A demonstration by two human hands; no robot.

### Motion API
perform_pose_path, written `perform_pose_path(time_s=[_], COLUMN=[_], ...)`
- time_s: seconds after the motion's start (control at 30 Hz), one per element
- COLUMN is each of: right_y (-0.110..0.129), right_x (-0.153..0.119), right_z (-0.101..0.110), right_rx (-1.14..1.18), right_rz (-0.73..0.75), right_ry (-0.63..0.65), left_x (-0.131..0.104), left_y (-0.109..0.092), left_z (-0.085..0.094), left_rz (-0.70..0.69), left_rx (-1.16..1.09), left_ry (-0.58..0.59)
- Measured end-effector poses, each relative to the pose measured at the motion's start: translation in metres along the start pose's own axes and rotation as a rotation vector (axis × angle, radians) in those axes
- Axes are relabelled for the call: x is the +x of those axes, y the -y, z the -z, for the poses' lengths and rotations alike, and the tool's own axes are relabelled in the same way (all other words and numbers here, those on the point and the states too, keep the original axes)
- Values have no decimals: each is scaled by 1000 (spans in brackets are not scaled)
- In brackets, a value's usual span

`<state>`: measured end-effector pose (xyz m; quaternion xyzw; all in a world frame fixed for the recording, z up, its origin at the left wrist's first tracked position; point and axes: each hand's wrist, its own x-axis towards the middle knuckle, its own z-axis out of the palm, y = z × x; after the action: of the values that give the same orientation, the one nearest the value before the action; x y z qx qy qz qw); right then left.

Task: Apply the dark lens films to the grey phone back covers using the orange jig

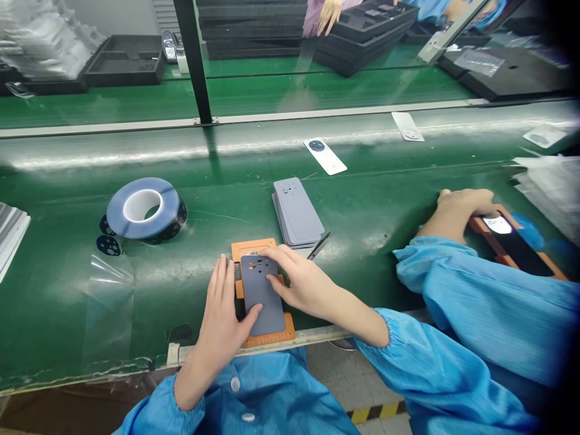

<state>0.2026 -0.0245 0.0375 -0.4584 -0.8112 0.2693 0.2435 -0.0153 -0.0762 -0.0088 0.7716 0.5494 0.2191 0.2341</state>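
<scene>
A grey phone back cover [261, 296] with several camera holes lies on an orange jig [270, 339] at the bench's front edge. My left hand [222, 308] rests along the left side, its fingers straight against the jig's edge and its thumb pressed on the cover's lower face. At the top right, my right hand [301, 281] has its index finger on the cover's upper edge and its thumb on the face near the holes. A dark pointed tool [321, 244] sticks out behind the right hand; whether it is held cannot be seen.
Behind the jig is a stack of grey back covers [299, 211]. A roll of blue film [145, 208] stands to the left. White phone-shaped pieces [325, 156] lie farther back. At right, a co-worker's hand [464, 205] is on another orange jig [502, 220].
</scene>
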Motion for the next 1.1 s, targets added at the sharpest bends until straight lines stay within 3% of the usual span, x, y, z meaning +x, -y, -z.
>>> perform_pose_path(time_s=[0.2,0.57,0.8,1.1], right_y=[-7,-5,-2,0], right_x=[1,7,-14,-22], right_z=[-17,-32,-59,-65], right_rx=[-215,-386,-629,-691], right_rz=[19,-14,84,50], right_ry=[-72,-46,-81,-112], left_x=[-14,-11,-5,31], left_y=[-21,-17,-18,-14], left_z=[-10,-16,-7,13], left_rz=[-211,-257,-276,-264], left_rx=[286,409,392,213], left_ry=[65,92,89,271])
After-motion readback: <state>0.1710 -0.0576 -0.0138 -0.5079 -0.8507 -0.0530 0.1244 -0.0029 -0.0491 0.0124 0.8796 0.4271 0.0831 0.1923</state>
